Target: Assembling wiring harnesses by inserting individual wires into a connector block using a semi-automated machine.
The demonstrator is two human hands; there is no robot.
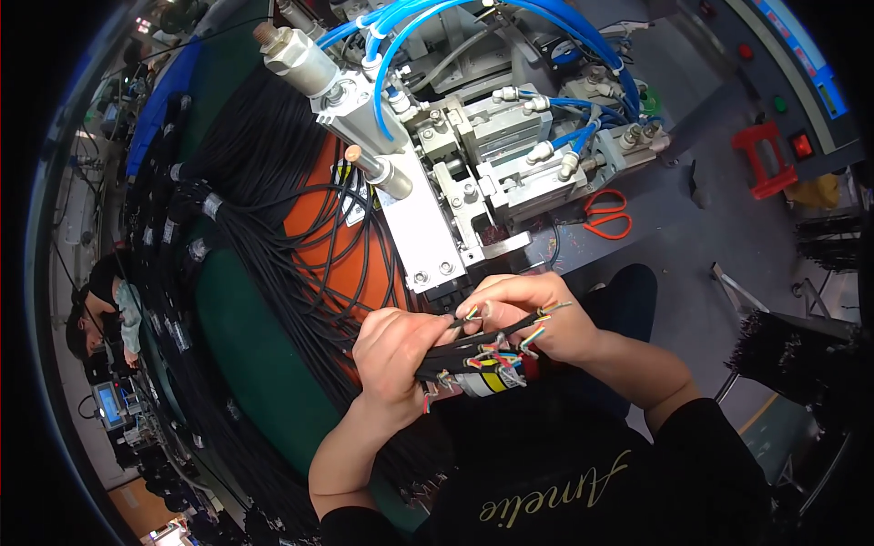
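Below the machine's front edge, my two hands meet over several black cables [464, 349] whose stripped ends show thin red, yellow, white and green wires. My left hand [391, 355] is closed around these cables, its fingertips at one cable held a little above the others. The thumb and fingers of my right hand [551, 320] pinch close to that cable's bared end [472, 314]. More coloured wire ends [533, 337] stick out under the right palm. A white and yellow label or wrap [492, 380] shows beneath the cables, partly covered.
A metal clamping machine [510, 159] with blue air hoses [583, 32] stands ahead. Orange-handled scissors [607, 215] lie right of it. Long black cables [264, 246] run across an orange surface [328, 237] at left. A red frame [763, 162] stands near the control panel. Another person [102, 282] is far left.
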